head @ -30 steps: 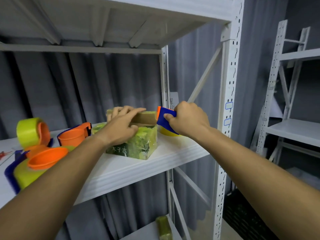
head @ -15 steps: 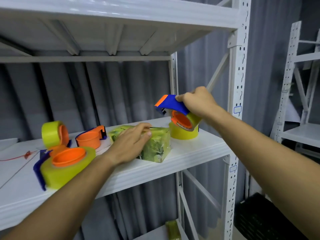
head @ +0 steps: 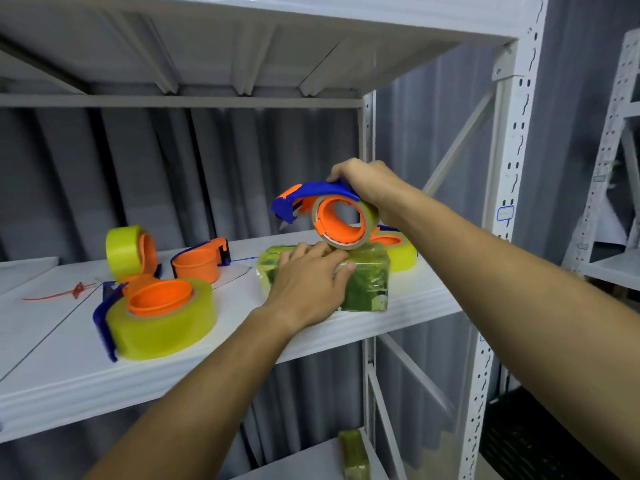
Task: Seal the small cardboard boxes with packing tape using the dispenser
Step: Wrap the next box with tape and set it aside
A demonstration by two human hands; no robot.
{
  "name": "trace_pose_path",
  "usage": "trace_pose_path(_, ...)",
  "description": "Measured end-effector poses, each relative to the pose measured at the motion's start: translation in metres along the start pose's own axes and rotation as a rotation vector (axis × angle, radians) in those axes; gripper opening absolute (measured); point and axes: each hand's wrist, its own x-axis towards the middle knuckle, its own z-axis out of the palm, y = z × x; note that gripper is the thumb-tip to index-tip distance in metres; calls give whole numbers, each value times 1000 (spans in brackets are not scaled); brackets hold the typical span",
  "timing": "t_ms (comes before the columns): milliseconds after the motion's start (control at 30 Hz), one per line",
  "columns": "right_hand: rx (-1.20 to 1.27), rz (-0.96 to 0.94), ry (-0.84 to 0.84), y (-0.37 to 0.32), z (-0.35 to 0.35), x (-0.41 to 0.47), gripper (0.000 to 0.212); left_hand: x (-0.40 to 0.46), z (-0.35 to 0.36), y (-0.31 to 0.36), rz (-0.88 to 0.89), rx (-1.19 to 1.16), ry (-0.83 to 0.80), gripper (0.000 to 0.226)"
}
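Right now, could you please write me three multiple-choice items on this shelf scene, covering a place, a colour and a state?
1. Where is the left hand?
A. on the green box
B. on the lower shelf
C. hanging free

2. What colour is the hub of the tape dispenser that is held up?
A. white
B. orange
C. black

3. What is the right hand doing?
A. resting empty
B. gripping the upright
C. gripping the dispenser

Answers: 1 A, the palm lies across the box top. 2 B, an orange ring shows inside the roll. 3 C, the fingers wrap its blue handle.
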Motion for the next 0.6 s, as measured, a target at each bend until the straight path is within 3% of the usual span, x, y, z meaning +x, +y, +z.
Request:
trace_pose_path(133, 27, 18, -4, 5, 6, 6, 20, -5, -2, -3, 71, -10, 90, 30)
trace_pose_path(333, 111, 90, -125, 19, -2, 13, 24, -3, -1, -5, -65, -168, 256, 35)
trace_pose_path(433, 131, 128, -186, 25, -5, 15, 26, -1, -8, -7, -48, -235, 313, 31)
trace_pose_path(533, 162, 146, -244, 30, -7, 17, 25, -4, -23, -23, 23, -418, 537, 18)
trace_pose_path(600, 144, 140, -271, 31, -7, 20, 30, -2, -33, -44, -136, -528, 698, 26)
